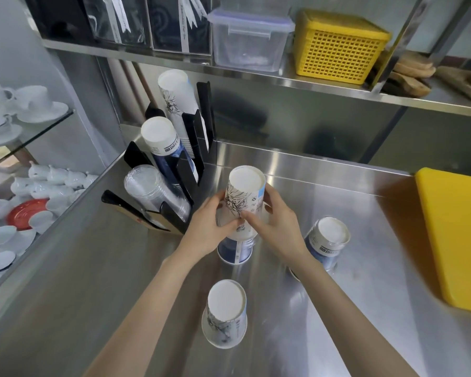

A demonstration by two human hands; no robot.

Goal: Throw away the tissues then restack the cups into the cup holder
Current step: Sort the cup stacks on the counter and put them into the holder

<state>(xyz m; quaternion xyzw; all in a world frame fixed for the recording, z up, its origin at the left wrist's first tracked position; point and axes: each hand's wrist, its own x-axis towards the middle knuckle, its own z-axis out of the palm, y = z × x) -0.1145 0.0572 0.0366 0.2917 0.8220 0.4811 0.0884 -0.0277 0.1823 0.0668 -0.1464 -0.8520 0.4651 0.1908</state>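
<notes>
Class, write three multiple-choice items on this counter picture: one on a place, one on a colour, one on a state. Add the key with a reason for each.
1. Where does the black cup holder stand?
A. at the counter's back left corner
B. on the upper shelf
C. on the yellow board

2. What colour is the lidded basket on the shelf?
A. red
B. yellow
C. black

3. How is the white printed cup held?
A. by the left hand alone
B. by nobody, lying on its side
C. by both hands, base upward

Key: 1 A, the holder sits against the left wall on the steel counter. 2 B, its mesh sides and lid are yellow. 3 C, the left hand and right hand wrap it, flat bottom on top.
</notes>
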